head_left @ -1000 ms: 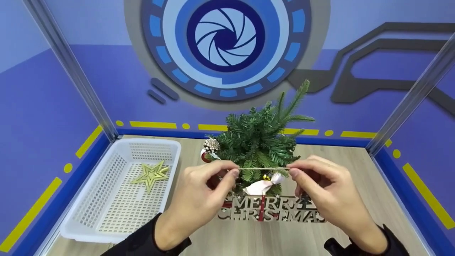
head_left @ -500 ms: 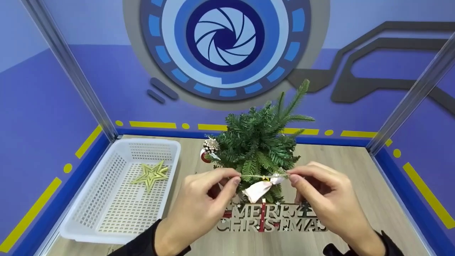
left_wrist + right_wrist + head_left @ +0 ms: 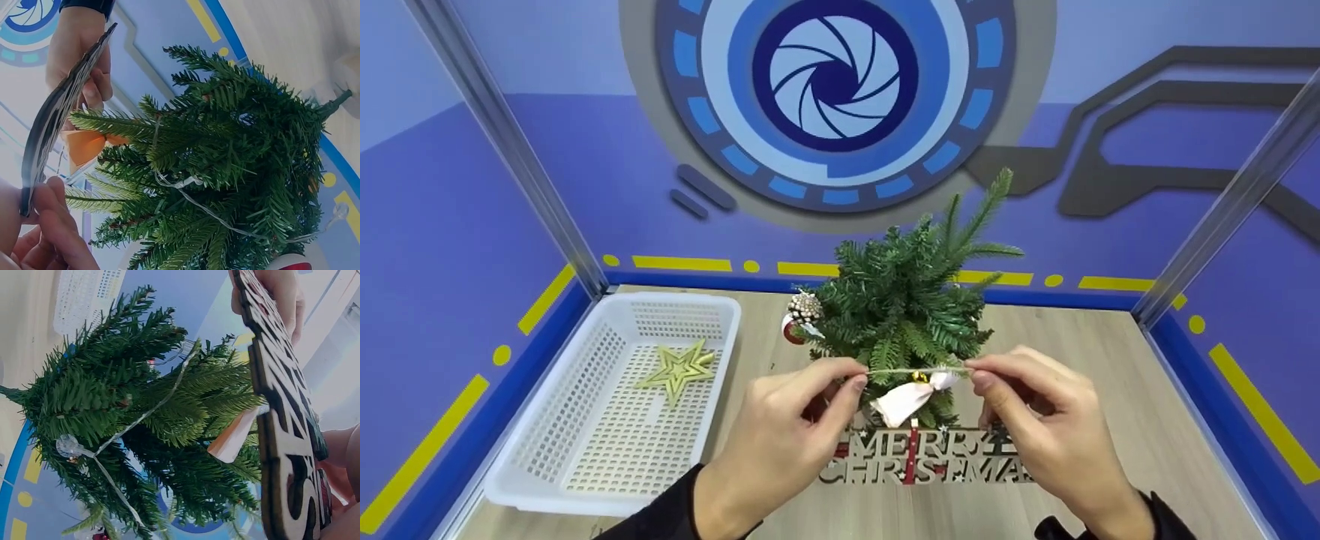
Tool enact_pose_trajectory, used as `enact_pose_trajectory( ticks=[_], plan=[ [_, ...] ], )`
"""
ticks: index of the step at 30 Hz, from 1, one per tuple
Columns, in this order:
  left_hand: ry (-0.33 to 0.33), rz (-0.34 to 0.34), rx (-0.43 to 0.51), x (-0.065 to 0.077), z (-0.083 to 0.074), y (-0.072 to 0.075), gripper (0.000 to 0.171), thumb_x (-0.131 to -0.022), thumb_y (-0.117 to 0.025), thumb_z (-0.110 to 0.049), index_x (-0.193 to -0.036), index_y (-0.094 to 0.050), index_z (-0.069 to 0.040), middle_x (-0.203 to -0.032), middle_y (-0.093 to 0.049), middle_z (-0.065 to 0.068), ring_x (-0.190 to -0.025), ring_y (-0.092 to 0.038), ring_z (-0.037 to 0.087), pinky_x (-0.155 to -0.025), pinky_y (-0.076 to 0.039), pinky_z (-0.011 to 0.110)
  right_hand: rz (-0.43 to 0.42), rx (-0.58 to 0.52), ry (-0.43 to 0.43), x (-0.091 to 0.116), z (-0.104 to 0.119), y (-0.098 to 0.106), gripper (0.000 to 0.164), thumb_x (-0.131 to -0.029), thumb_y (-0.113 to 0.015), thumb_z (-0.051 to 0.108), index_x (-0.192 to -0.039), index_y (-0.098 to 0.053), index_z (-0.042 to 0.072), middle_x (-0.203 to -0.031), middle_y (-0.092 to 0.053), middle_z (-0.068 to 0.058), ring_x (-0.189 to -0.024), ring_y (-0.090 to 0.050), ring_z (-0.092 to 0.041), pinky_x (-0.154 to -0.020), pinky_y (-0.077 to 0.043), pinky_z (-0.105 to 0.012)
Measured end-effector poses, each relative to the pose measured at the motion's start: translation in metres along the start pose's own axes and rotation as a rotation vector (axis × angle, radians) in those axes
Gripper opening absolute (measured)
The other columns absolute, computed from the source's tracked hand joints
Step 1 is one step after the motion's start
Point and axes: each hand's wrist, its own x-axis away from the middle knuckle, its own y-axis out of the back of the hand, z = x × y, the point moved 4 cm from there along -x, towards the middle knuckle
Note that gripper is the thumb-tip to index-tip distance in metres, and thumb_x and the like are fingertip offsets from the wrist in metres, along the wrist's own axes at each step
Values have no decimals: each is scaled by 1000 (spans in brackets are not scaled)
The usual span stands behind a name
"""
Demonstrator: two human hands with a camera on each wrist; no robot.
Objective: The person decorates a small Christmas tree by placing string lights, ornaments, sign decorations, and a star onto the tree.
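A wooden "MERRY CHRISTMAS" sign [image 3: 911, 461] hangs from a thin string [image 3: 896, 370] in front of a small Christmas tree [image 3: 904, 292]. My left hand [image 3: 791, 431] pinches the string's left end between thumb and forefinger, and my right hand [image 3: 1046, 420] pinches its right end. The string is stretched nearly level between them. Behind it a pale ribbon bow [image 3: 901, 403] with a small gold bell sits on the tree's front. Both wrist views catch the sign [image 3: 56, 112] edge-on beside the branches, apparently apart from them. My right fingers partly cover its right end.
On the left stands a white plastic basket [image 3: 727, 322] with gold star ornaments [image 3: 679, 371] inside. A pinecone ornament [image 3: 805, 306] hangs at the tree's left. Clear string lights [image 3: 70, 447] wind through the branches. Printed panels [image 3: 585, 150] enclose the wooden table [image 3: 1080, 337].
Both hands have lowered the string a little, from above the bow to level with its bell. The sign dropped with it, and has barely moved in the last half second.
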Motion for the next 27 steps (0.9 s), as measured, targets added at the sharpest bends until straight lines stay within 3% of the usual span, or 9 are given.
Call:
enact_pose_trajectory(
  ticks=[20,27],
  plan=[
    [-58,-38,-115,2,2,-1,13,-94,-67,-13,-106,-71,-16,-82,-73,-8,-62,-59,-7,-58,-49,7,-37,68,72,5,0,-2,35,-79,-64,-24,-106,-72,-3,-82,-65,-1,-60,-61,-9,-55,-50,-19],
    [-78,-49,-125,0,1,0,13,-94,-67,-13,-107,-71,-15,-87,-74,-7,-64,-61,-6,-60,-50,7,-56,9,94,2,0,1,33,-78,-62,-26,-103,-71,-7,-82,-66,-4,-61,-60,-10,-55,-52,-20]
  ],
)
